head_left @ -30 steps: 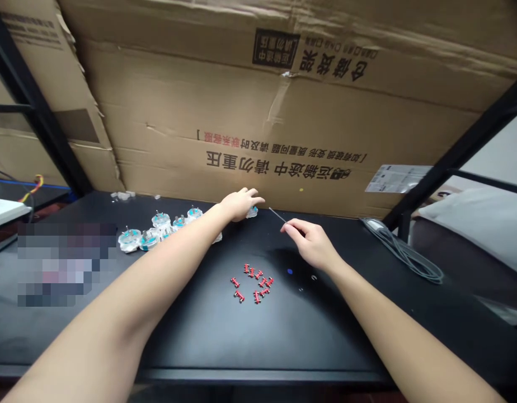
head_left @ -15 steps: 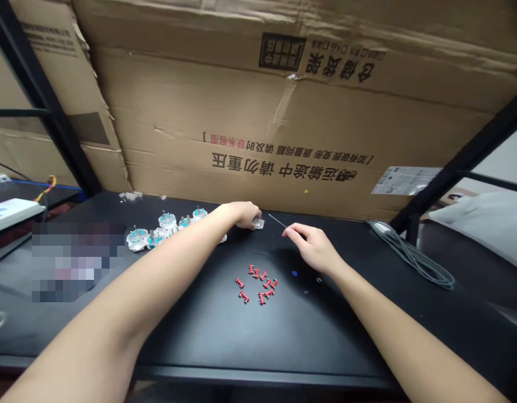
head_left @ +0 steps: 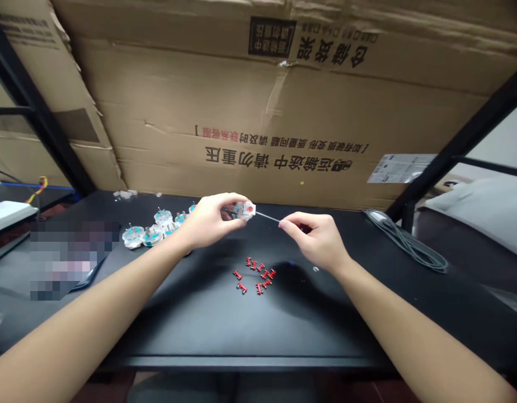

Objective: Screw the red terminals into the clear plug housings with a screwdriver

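Observation:
My left hand [head_left: 210,219] is closed around a clear plastic plug [head_left: 244,210] with a red part at its right end, held up off the table. Between the fingertips of my right hand [head_left: 319,238] is a thin metal rod [head_left: 267,216]. The rod's far tip meets the plug's right end; whether it goes inside cannot be made out. Below both hands, several small red parts with metal ends [head_left: 259,267] lie scattered on the black table. Behind my left forearm sits a cluster of clear plugs with teal inserts and upright metal pins [head_left: 153,235].
A cardboard sheet [head_left: 166,157] stands along the back. Small clear pieces [head_left: 125,195] lie at the back left, with a blurred-out flat object [head_left: 80,257] nearer. A coiled grey cable [head_left: 409,246] rests at right. A small metal piece [head_left: 316,269] lies near my right hand.
My left hand has moved left and turned, lifting the plug so its red end shows. My right hand has brought the rod up against the plug. The view has shifted slightly.

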Motion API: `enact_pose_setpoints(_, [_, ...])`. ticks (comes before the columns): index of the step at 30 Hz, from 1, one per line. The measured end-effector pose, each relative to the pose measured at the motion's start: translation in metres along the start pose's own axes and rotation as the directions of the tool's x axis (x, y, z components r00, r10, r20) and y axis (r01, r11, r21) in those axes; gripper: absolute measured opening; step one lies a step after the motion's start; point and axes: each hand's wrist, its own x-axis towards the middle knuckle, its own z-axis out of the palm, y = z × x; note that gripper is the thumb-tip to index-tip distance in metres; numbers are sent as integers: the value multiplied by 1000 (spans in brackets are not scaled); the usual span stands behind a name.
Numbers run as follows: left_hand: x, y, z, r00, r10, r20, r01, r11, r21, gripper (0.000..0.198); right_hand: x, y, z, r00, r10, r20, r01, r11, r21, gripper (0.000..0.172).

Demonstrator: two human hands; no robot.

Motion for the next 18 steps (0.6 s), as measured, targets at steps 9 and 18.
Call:
enact_pose_setpoints(9, [-20, 4, -8, 1000, -16, -14, 13, 983, -183, 31, -6, -14, -8, 983, -168, -68, 156, 975, -157, 26])
enact_pose_setpoints(18, [-26, 19, -2, 992, -126, -16, 101, 855, -508, 33, -11, -25, -11, 982, -184, -32, 178, 975, -134, 28])
